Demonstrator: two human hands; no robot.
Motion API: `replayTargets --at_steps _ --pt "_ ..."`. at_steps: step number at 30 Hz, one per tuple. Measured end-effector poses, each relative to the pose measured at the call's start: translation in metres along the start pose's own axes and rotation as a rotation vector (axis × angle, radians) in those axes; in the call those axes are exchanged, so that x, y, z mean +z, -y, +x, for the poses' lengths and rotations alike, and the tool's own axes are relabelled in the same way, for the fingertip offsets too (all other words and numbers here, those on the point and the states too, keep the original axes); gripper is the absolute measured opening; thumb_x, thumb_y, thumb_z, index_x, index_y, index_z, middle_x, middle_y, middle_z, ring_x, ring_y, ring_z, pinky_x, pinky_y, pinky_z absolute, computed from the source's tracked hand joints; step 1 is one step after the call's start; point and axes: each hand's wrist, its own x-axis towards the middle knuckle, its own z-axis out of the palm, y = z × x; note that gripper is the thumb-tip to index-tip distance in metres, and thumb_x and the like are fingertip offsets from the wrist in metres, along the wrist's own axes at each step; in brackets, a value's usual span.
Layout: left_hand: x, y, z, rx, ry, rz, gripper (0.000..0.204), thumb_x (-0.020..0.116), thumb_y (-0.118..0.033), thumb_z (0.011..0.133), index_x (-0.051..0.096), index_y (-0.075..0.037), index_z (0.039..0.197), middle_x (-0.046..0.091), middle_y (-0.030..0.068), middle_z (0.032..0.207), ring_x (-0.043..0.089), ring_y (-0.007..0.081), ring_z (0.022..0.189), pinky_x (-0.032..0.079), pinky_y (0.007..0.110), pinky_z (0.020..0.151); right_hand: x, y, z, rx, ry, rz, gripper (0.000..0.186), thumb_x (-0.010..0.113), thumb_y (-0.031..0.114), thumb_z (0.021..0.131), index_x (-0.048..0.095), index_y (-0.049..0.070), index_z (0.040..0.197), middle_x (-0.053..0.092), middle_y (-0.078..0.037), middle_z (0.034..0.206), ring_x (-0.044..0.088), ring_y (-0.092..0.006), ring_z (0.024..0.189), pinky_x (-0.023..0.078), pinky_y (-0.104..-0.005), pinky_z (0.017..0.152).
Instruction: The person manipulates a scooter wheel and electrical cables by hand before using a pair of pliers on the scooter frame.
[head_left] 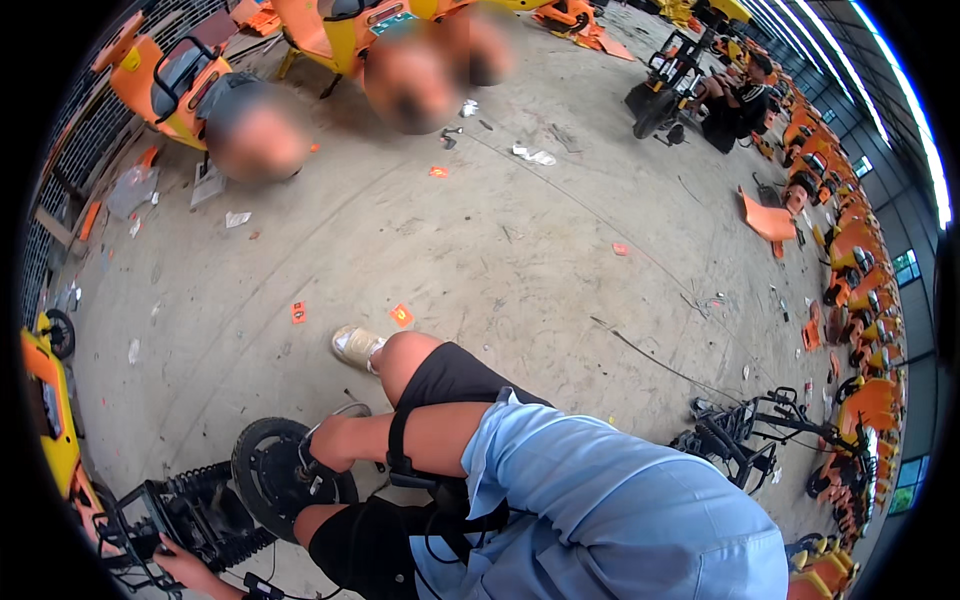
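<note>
My right hand (332, 445) is at the hub of a black wheel (262, 470) with a thick tyre. Its fingers look closed around something small that I cannot make out, with a bit of shiny metal just below them. My left hand (183, 566) grips a black metal frame (148, 512) at the lower left, which lies low beside the wheel. Coil springs (205, 475) run along that frame towards the wheel. Part of the wheel is hidden behind my hand and leg.
Orange scraps (401, 315) and paper (536, 155) litter the concrete floor. A second black frame (745, 435) lies at right. Orange-yellow scooters (860, 255) line the right side; more stand at the upper left near blurred people. Another person (738, 108) sits by a black frame (668, 85).
</note>
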Motion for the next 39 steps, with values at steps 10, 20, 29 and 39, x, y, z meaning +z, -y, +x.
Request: replayTargets --at_steps 10,20,29,39 --pt "0.027 0.058 0.016 0.107 -0.197 0.062 0.052 0.058 -0.052 0.094 0.057 -0.001 0.101 0.064 0.0233 0.093 0.063 0.0427 0.080 0.048 0.048 0.062 0.008 0.048 0.039 -0.131 -0.046 -0.019 0.021 0.065 0.015 0.075 0.075 0.009 0.092 0.073 -0.013 0.090 0.069 -0.0332 0.091 0.055 -0.0454 0.074" --pt "-0.059 -0.053 -0.015 -0.013 -0.001 -0.283 0.033 0.066 -0.032 0.089 0.050 -0.004 0.094 0.062 0.0188 0.093 0.063 0.0425 0.085 0.051 0.051 0.072 0.034 0.095 0.050 -0.072 -0.031 0.125 0.043 0.064 0.031 0.083 0.062 0.004 0.117 0.065 -0.021 0.113 0.061 -0.0379 0.108 0.048 -0.0458 0.092" --pt "-0.048 -0.038 -0.036 -0.021 -0.047 -0.289 0.032 0.068 -0.030 0.088 0.049 -0.004 0.095 0.059 0.0149 0.091 0.062 0.0393 0.084 0.050 0.047 0.070 0.044 0.112 0.072 -0.239 0.113 0.025 0.045 0.064 0.032 0.084 0.062 0.003 0.118 0.065 -0.024 0.115 0.061 -0.0392 0.108 0.048 -0.0468 0.093" --pt "-0.051 -0.046 -0.029 -0.065 -0.027 -0.349 0.030 0.073 -0.031 0.083 0.058 -0.008 0.093 0.062 0.0101 0.091 0.063 0.0358 0.085 0.049 0.046 0.071 0.022 0.081 0.067 -0.169 0.195 0.036 0.044 0.062 0.032 0.085 0.061 0.004 0.120 0.064 -0.022 0.117 0.060 -0.0391 0.110 0.048 -0.0470 0.093"
